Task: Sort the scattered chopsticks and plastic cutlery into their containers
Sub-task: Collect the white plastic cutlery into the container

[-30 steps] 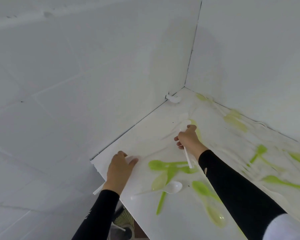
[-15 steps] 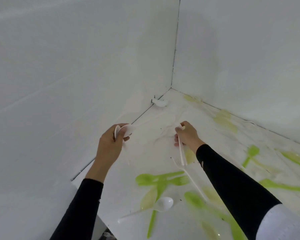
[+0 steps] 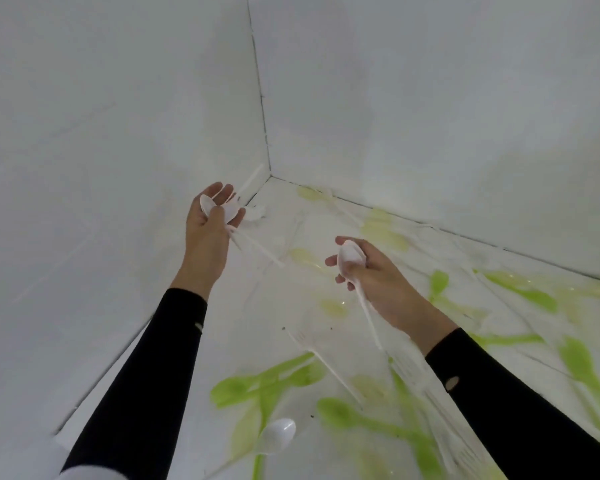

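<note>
My left hand pinches white plastic spoons, my right hand grips another white spoon, both above lime-green plastic cutlery strewn across the white table.

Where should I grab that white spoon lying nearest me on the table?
Take the spoon by its thin handle, just behind the bowl, pinching from above on its left side. The handle trails left toward you and lies flat, while the smooth rounded bowl would probably slip.
</note>
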### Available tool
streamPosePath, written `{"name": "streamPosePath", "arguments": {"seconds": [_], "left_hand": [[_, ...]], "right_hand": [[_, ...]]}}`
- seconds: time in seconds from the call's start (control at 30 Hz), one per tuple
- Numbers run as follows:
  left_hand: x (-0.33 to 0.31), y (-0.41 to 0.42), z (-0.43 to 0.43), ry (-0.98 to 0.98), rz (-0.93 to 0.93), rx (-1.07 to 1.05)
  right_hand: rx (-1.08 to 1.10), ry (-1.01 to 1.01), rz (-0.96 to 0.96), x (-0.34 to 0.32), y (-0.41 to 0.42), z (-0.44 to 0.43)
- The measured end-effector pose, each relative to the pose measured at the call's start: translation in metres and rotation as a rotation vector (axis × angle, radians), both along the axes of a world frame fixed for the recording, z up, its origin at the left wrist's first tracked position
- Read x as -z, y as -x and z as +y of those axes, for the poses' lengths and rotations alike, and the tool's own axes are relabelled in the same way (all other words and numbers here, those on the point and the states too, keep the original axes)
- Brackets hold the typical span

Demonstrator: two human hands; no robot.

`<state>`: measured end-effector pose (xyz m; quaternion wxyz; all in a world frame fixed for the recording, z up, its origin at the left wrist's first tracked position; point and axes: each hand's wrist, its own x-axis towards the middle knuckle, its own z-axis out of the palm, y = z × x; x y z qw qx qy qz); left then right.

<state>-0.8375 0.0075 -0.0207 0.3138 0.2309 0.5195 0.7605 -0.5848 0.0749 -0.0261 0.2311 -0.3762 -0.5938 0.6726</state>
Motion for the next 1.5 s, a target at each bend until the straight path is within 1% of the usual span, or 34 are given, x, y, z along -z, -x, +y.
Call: {"name": "streamPosePath", "arguments": {"seconds": [0.07,0.13,0.23,0.3,0.37,0.43,0.53,0.6,0.67,0.7,0.73,0.77,0.8,0.83,0.9,1.0,1.1,1.17,1.27,1.4,1.5], "left_hand": [[0.000,0.003,0.008,0.016,0.034,-0.003],[0.003,0.000,0.021,0.096,0.111,0.008],[0.006,-0.005,0.032,0.193,0.207,-0.047],[0.009,-0.008,0.038,0.261,0.227,-0.120],[0.012,-0.012,0.043,0.330,0.218,-0.135],[0.017,-0.011,0.049,0.431,0.191,-0.091],[0.028,-0.007,0.058,0.614,0.243,0.092],[0.035,-0.007,0.060,0.637,0.267,0.187],[0.039,-0.009,0.060,0.664,0.351,0.192],[0.039,-0.008,0.060,0.708,0.447,0.171],[0.040,-0.008,0.061,0.760,0.593,0.150],[0.041,-0.007,0.059,0.810,0.731,0.149],[0.042,-0.008,0.059,0.842,0.822,0.179],[0.046,-0.010,0.057,0.874,0.861,0.237],[0.057,-0.015,0.055,0.932,0.879,0.342],[0.070,-0.020,0.050,0.918,0.907,0.304],[0.068,-0.018,0.041,0.941,0.921,0.286],[0.066,-0.015,0.033,0.966,0.955,0.288],[0.054,-0.014,0.015,0.939,1.018,0.250],[0.025,-0.020,-0.016,0.787,1.027,0.147],[0.005,-0.020,-0.042,0.685,1.053,0.069]], "right_hand": [[-0.153,-0.088,-0.126,0.005,0.005,-0.019],[-0.238,-0.083,-0.225,0.013,0.006,-0.030],[-0.288,-0.060,-0.337,0.020,0.013,-0.037],[-0.296,-0.045,-0.367,0.020,0.014,-0.037],[-0.308,-0.029,-0.381,0.021,0.013,-0.038],[-0.327,-0.024,-0.401,0.022,0.009,-0.040],[-0.318,-0.057,-0.458,0.022,-0.001,-0.043],[-0.317,-0.069,-0.463,0.019,-0.008,-0.045],[-0.330,-0.058,-0.423,0.018,-0.012,-0.047],[-0.344,-0.048,-0.411,0.018,-0.015,-0.049],[-0.363,-0.047,-0.419,0.019,-0.018,-0.049],[-0.384,-0.054,-0.442,0.020,-0.019,-0.050],[-0.399,-0.069,-0.468,0.022,-0.021,-0.051],[-0.410,-0.091,-0.490,0.023,-0.022,-0.053],[-0.438,-0.144,-0.505,0.025,-0.023,-0.059],[-0.558,-0.146,-0.518,0.016,-0.026,-0.078],[-0.711,-0.331,-0.644,0.013,-0.029,-0.101],[-0.749,-0.425,-0.694,0.017,-0.029,-0.115],[-0.762,-0.537,-0.706,0.030,-0.029,-0.132],[-0.686,-0.718,-0.722,0.044,-0.028,-0.143],[-0.640,-0.726,-0.728,0.042,-0.027,-0.149]]}}
